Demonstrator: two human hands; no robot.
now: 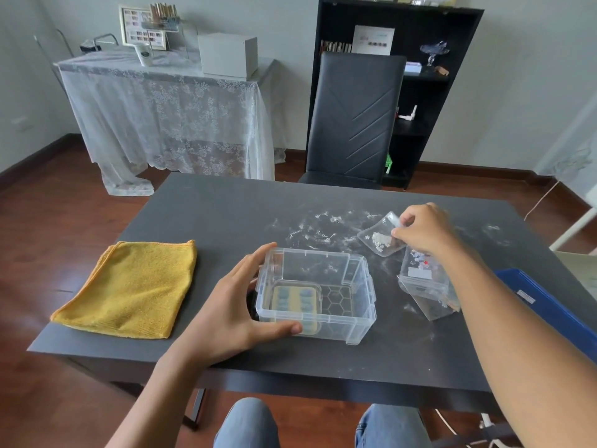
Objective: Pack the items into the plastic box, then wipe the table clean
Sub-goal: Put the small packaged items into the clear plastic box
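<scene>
Clear plastic, the box sits lidless at the centre of the frame on the dark table. Inside it, on the left half of its floor, lies a smaller clear case with yellowish contents and rows of blue-grey dots; the right half shows a honeycomb-patterned floor.

The left hand grips the box by its left end: fingers curl over the far left corner of the rim, and the thumb presses along the near wall.

The right hand, right of centre, pinches with thumb and fingers the upper edge of a small clear bag holding white bits. That bag lies just beyond the box's right far corner. A second clear bag, with small white and red pieces inside, lies right of the box, partly under the right forearm.

White powdery smears streak the table beyond the box and towards the right edge. A folded yellow cloth lies flat at the table's left edge, well apart from the box. A blue lid shows at the right edge of the frame.
</scene>
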